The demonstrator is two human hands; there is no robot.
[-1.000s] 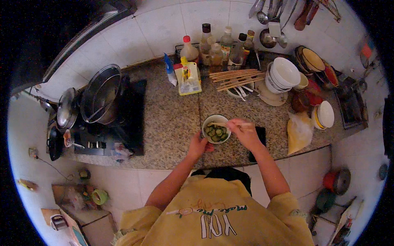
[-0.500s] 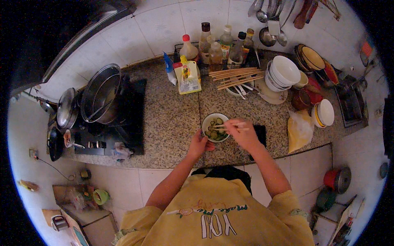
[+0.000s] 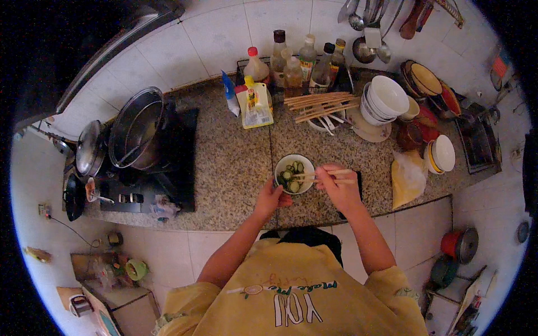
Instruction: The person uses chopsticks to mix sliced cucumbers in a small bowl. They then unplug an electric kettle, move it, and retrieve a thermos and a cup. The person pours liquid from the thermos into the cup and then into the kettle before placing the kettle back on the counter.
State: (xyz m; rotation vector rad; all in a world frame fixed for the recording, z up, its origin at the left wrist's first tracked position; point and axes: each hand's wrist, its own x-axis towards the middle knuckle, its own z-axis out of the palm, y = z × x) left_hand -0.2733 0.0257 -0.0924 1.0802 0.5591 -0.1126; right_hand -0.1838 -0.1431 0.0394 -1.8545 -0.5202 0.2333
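A white bowl stands on the speckled stone counter right in front of me. Sliced cucumber with dark green rims lies inside it. My left hand grips the bowl's lower left rim, thumb at the edge and fingers beneath. My right hand is closed round a pair of wooden chopsticks, held nearly level. Their tips reach over the bowl's right rim into the cucumber slices.
At the back stand several sauce bottles and a yellow-capped pouch. Chopsticks and spoons lie beside stacked white bowls. A large pot sits on the black stove at left. A yellow bag lies at right, before the sink.
My right hand has moved slightly right and lower, drawing the chopsticks back from the bowl's middle. The cucumber slices have shifted; my left hand keeps hold of the bowl.
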